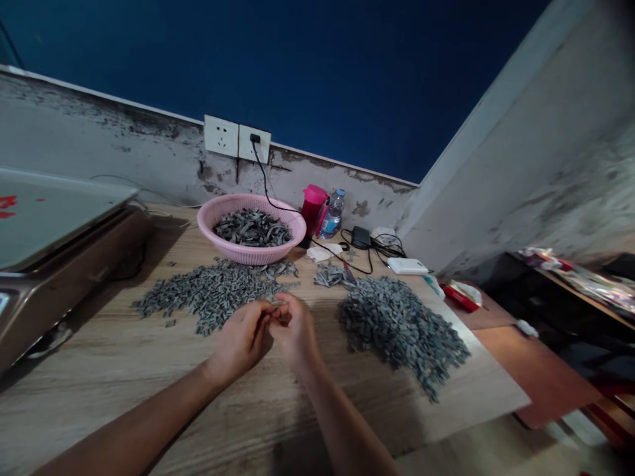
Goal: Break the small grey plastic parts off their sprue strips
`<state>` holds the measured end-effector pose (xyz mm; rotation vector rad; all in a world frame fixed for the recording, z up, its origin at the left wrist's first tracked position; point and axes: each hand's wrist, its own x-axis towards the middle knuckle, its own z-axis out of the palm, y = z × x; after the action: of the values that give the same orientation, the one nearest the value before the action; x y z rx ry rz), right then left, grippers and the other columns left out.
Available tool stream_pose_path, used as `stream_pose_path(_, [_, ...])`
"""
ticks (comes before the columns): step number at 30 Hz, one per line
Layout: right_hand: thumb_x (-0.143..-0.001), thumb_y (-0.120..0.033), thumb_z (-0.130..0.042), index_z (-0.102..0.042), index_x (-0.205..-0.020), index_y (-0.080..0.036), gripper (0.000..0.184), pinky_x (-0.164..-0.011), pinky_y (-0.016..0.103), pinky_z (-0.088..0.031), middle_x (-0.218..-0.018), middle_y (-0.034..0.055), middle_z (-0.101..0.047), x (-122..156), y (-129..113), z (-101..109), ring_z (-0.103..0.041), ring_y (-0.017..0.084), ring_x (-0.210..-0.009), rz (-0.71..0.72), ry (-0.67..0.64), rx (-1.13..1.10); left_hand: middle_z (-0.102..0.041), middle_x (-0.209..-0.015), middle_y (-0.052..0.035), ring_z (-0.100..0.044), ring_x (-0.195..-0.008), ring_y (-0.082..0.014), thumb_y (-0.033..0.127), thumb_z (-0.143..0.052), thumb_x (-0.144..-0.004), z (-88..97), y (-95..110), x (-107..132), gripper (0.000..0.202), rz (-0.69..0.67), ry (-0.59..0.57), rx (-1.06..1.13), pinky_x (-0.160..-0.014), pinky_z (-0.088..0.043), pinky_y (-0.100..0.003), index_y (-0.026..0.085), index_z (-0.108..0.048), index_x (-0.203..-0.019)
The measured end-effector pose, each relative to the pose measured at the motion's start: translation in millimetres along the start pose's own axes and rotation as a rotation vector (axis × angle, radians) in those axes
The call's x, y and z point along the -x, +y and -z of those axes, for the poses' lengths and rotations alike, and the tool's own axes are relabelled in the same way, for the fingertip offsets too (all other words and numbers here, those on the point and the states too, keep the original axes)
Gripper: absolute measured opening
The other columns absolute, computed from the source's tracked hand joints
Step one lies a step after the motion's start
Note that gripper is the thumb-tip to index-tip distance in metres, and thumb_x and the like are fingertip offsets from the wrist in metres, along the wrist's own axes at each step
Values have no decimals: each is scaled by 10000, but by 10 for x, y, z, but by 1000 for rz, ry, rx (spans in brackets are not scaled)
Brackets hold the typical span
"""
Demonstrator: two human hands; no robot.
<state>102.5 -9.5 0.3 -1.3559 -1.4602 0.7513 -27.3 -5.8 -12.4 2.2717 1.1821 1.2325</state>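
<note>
My left hand (245, 334) and my right hand (294, 330) meet fingertip to fingertip above the wooden table (149, 377). Both are closed in a pinch; whatever sits between the fingers is too small and hidden to name. Just behind my left hand spreads a loose pile of small grey pieces (208, 291). To the right of my right hand lies a larger, thicker heap of similar grey pieces (401, 324). Beyond the left pile stands a pink plastic basket (248, 254) holding longer grey strips (254, 228).
A large scale (64, 244) occupies the left side. Along the wall stand a red cup with a pink lid (312, 208) and a water bottle (332, 215). A black adapter (361, 237) with cables and a white phone-like device (407, 266) lie behind the right heap.
</note>
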Motion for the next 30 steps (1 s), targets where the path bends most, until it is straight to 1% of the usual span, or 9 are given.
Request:
stream_pose_path(4, [-613,-169,-554,-562,-999,-164,386,-616,266,-497,-647,-11,-587,2,-43,-31,-591,159,-606,-12,13,20,-607,-922,-60,-580,-836,-168,174,-393,-858,-7,-16,15,173,-91,15,-53,-755,-465,-288,188,-504,-991])
stream_pose_path(8, [-636,-151,-526,-544,-1016,-170,381,-626,261,-491,-627,-24,-552,24,-114,-38,-569,148,-591,20,49,105,-608,-950,-74,-587,-848,-172,201,-371,-875,-9,3,13,201,-35,-6,-49,-743,-477,-282,178,-490,-1035])
stream_pose_path(11, [-647,-152,-524,-539,-1025,-164,378,-633,267,-495,-612,-26,-537,39,-135,-29,-560,147,-576,44,23,117,-609,-946,-71,-591,-845,-172,218,-362,-884,2,25,2,218,3,-12,-49,-727,-482,-277,175,-470,-1068])
stream_pose_path(17, [-670,-186,-543,-515,-1101,-149,433,-668,275,-518,-709,11,-588,38,-90,-18,-605,160,-661,38,13,-21,-594,-892,-49,-564,-817,-165,225,-379,-890,39,12,-23,144,-38,30,-72,-732,-452,-284,185,-502,-952])
stream_pose_path(20, [-663,-187,-551,-527,-1078,-139,419,-656,276,-520,-706,18,-599,33,-74,-24,-610,165,-660,30,15,-43,-593,-891,-52,-550,-818,-170,200,-379,-887,37,-17,-12,147,-98,45,-92,-729,-434,-296,184,-509,-953])
stream_pose_path(23, [-646,-154,-544,-541,-1039,-156,393,-646,272,-517,-696,10,-608,35,-82,-43,-607,162,-641,-1,22,-9,-592,-871,-53,-548,-793,-170,185,-382,-878,13,-30,5,144,-110,32,-97,-711,-430,-300,181,-512,-940])
stream_pose_path(26, [-647,-135,-527,-545,-1035,-162,389,-646,279,-518,-707,17,-617,44,-92,-73,-609,169,-649,-18,52,28,-594,-873,-54,-560,-797,-174,204,-398,-867,-20,-9,9,144,-79,23,-70,-721,-444,-306,186,-515,-949])
stream_pose_path(28, [-660,-136,-523,-540,-1061,-167,402,-654,281,-520,-722,23,-623,53,-83,-95,-613,171,-658,-11,66,39,-598,-869,-48,-576,-791,-167,231,-389,-874,-33,12,9,149,12,46,-11,-710,-463,-289,195,-509,-954])
stream_pose_path(30, [-677,-143,-524,-529,-1103,-174,426,-665,277,-523,-736,25,-631,68,-65,-116,-621,169,-666,-4,65,39,-601,-845,-35,-592,-755,-157,281,-380,-881,-31,15,17,156,143,69,57,-651,-481,-258,203,-496,-953])
